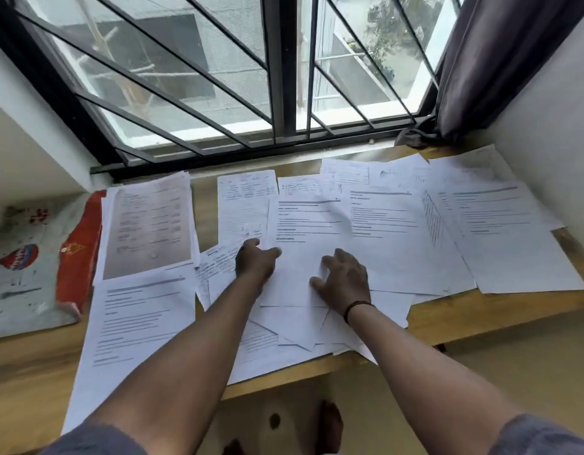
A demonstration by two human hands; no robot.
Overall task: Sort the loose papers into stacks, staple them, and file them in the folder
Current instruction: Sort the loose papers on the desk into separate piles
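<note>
Several loose printed papers lie spread over the wooden table [481,320]. A central printed sheet [303,231] lies on top of the pile in the middle. My left hand [255,261] rests on that sheet's left edge, thumb on top, fingers seemingly around the edge. My right hand [345,279] lies flat on the sheet's lower right part, fingers spread. A small stack with a greyish top page [148,224] sits at the left. A text page [136,326] lies below it at the near left. More pages [500,231] overlap at the right. I see no stapler or folder.
A red packet [79,254] and a printed white bag [24,264] lie at the far left of the table. A barred window [284,77] runs along the back, with a dark curtain [481,60] at the right. The wall stands close on the right.
</note>
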